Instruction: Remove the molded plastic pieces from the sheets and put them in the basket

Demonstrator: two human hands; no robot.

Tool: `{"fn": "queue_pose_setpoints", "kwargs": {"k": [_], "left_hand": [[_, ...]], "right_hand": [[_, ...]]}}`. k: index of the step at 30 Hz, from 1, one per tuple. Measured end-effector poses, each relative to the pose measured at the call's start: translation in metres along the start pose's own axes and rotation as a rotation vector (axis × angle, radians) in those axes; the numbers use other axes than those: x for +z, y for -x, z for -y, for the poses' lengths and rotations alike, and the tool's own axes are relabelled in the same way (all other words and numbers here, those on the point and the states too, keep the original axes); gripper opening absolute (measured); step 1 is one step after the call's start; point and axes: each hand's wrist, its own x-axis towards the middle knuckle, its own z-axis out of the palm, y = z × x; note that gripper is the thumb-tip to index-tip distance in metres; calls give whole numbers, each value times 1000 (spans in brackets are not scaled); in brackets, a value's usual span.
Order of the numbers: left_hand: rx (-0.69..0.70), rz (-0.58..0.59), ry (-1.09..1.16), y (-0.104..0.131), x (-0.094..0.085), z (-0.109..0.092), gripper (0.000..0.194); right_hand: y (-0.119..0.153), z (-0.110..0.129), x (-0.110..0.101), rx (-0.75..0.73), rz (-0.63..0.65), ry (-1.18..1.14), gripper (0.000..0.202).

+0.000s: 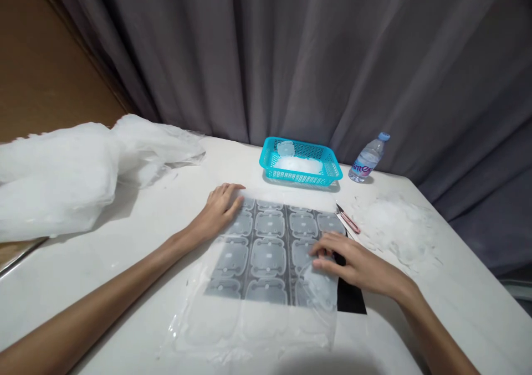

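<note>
A clear plastic sheet (266, 330) with rows of rounded, frosted molded shapes lies on the white table. Part of it covers a black sheet (351, 297), which makes the shapes stand out. My left hand (223, 207) rests on the sheet's upper left edge, fingers stretched out flat. Over the right side of the sheet, my right hand (338, 257) has bent fingers, with thumb and fingertips at the film. The plastic looks creased and slightly raised below that hand. Just beyond my right hand lie small thread snips (349, 221) with pinkish handles.
A turquoise basket (301, 180) at the back holds white, frosted pieces. To its right stands a water bottle (368, 160). Clear plastic scraps (399, 228) are heaped on the right. A large bundle of white film (62, 181) fills the left, before a grey curtain (282, 59).
</note>
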Motion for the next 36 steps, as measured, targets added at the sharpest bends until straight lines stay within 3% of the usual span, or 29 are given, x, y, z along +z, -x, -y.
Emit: {"fn": "queue_pose_setpoints", "kwargs": {"k": [3,7,9,13,15,19,24,27,30,36], "left_hand": [[4,-5,-7,-1,0,0,44],[10,-11,-17,-2,1,2,43],[10,-19,-25,-2,2,4,43],[1,-42,-66,-5,3,4,43],[-11,-56,-100,-12,1,-1,42],[-31,-24,-164,-38,-7,-17,43],[-55,180,-202,-81,-14,-41,53],[-23,293,-211,-94,-11,-53,55],[51,345,-210,-90,-4,-62,49],[236,302,-192,-62,-1,-73,43]], "right_hand": [[8,1,-13,61,127,-106,38],[18,-16,-34,165,311,-177,43],[18,-30,-36,212,200,-164,43],[3,-64,-16,331,-446,216,36],[-4,-79,-4,385,-577,378,33],[-9,-94,5,415,-565,428,34],[-9,-94,4,424,-539,453,33],[-9,-93,5,427,-545,465,32],[-8,-94,5,436,-543,463,29],[-6,-91,5,489,-642,470,22]]}}
